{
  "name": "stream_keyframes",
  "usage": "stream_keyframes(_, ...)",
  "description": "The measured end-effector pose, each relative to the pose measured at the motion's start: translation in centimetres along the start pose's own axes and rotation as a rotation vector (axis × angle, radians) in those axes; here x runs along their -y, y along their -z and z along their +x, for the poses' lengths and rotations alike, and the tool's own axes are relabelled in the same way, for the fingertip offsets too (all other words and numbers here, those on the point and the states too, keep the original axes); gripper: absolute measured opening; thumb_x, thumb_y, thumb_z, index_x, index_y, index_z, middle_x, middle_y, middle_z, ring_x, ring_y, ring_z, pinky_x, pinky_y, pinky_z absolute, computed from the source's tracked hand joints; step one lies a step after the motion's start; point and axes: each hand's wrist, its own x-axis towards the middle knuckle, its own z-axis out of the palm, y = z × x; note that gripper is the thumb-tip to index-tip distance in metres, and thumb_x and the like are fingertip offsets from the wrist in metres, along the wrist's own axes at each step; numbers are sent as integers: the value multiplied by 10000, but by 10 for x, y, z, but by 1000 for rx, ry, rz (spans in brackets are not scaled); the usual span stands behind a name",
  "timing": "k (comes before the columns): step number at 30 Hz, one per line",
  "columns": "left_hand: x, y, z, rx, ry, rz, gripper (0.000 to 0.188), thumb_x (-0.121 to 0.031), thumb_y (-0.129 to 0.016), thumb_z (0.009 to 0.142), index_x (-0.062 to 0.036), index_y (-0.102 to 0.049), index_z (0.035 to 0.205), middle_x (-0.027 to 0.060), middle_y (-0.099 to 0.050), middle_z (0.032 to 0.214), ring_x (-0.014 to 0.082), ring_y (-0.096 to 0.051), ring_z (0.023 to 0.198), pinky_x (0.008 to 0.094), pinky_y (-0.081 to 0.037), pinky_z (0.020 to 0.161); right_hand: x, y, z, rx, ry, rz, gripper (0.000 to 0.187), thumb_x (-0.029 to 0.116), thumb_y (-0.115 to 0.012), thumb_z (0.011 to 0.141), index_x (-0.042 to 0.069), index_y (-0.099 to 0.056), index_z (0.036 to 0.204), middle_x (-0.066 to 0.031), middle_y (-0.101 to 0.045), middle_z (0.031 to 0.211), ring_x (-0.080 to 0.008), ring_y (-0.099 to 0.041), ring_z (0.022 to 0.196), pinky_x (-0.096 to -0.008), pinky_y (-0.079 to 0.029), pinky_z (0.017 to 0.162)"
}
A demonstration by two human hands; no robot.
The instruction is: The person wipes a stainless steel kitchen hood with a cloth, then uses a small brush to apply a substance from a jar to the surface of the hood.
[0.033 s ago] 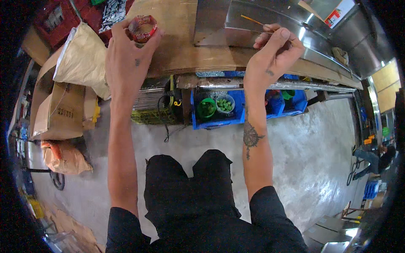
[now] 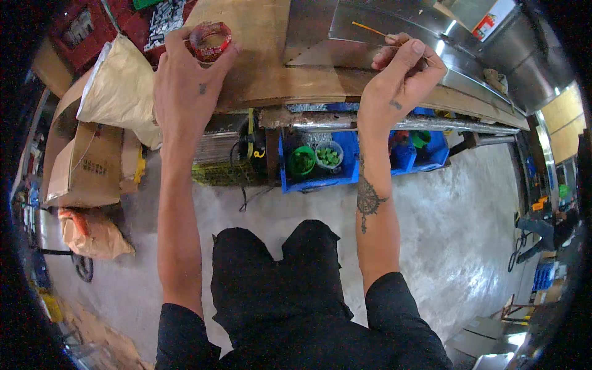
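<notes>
Gripping a red ring (image 2: pixel 216 53) over the wooden bench (image 2: pixel 259 71), the left hand (image 2: pixel 188 86) is well apart from the right hand (image 2: pixel 399 83) — which pinches a thin orange stick (image 2: pixel 369 29) over a metal surface (image 2: pixel 342 57).

- Smooth pale grey floor (image 2: pixel 425 308), brightened by a broad white sheen (image 2: pixel 472 271) at right.
- Brown wooden-topped desk (image 2: pixel 265 68), a shiny round metal bar (image 2: pixel 324 121) running beneath its front edge.
- Pale yellow panel (image 2: pixel 559 117), far right.
</notes>
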Motion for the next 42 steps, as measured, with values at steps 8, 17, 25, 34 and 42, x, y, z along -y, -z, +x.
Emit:
stream_keyframes(8,6,-13,7,-65,-116,131,602,-535,-788,859,-26,-610,1127,226,-731,1063,433,-682,1036,535,-540,889,-9,1,4,64,36,24,259,286,-501,1137,39,-424,1137,-100,-630,957,-97,-553,697,-249,-477,646)
stream_keyframes(17,4,-7,10,26,-95,185,634,-550,-797,848,-2,-635,1120,207,-739,1131,416,-677,1077,543,-532,902,-19,-2,5,110,60,5,253,266,-520,1132,25,-442,1129,-94,-643,931,-113,-570,744,-271,-495,691)
stream_keyframes(25,5,-9,9,26,-112,218,672,-593,-773,861,7,-633,1128,199,-734,1166,406,-673,1104,535,-526,928,-22,-3,5,133,82,-10,239,237,-503,1135,10,-434,1117,-96,-632,920,-110,-571,738,-265,-495,684)
stream_keyframes(34,12,-12,15,23,-148,258,721,-631,-748,863,34,-628,1114,243,-731,1172,449,-688,1084,540,-545,920,-35,-4,9,153,172,-38,226,217,-506,1125,8,-421,1110,-117,-657,903,-158,-613,748,-317,-510,712)
stream_keyframes(42,20,-14,18,18,-190,275,764,-685,-736,857,2,-641,1178,264,-728,1184,448,-696,1122,537,-553,930,-23,-2,7,165,-75,-48,253,252,-579,1100,16,-516,1164,-113,-640,929,-208,-645,795,-354,-543,752)
